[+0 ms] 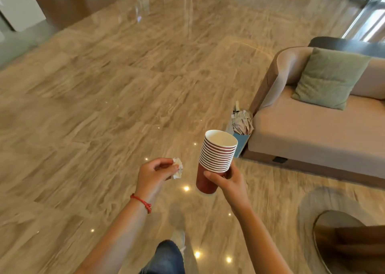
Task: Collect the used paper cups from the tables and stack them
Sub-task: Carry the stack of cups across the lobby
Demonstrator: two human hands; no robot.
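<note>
Fingers of the right hand [227,183] curl round the lowest cup of a red cup stack [214,159], held tilted in the air, while the left hand [156,174] beside it pinches a crumpled tissue [177,168] between thumb and fingertips. Below lies glossy marble floor [104,96], with a beige sofa [312,132] and green cushion [331,77] at right. A blue bin [241,141] against the sofa holds crumpled paper [242,121].
</note>
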